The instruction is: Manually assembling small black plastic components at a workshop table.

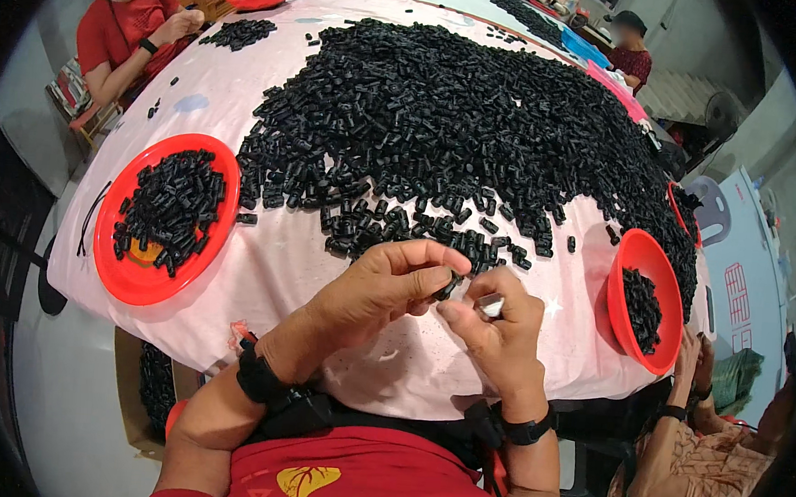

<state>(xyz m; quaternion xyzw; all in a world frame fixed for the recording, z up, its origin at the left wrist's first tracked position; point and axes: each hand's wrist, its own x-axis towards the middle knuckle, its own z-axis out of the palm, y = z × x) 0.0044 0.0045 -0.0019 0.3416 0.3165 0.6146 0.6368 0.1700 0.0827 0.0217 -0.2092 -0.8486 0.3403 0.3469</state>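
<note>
Close in front of me, above the near edge of the table, my two hands meet. My left hand (372, 288) pinches a small black plastic piece (448, 287) between thumb and fingertips. Curled beside it, my right hand (507, 335) grips a small tool with a pale, silvery end (489, 305); its kind is hidden by the fingers. The right thumb reaches up close to the black piece. Just beyond my hands, loose black pieces (399, 230) trail off a large heap of the same pieces (426, 112).
A red plate (109, 256) of black pieces sits to the left, and a red bowl (662, 359) of them to the right. Pink cloth (265, 304) covers the table. Several people sit around it, one in red (146, 18) at far left. A cardboard box (134, 396) stands below.
</note>
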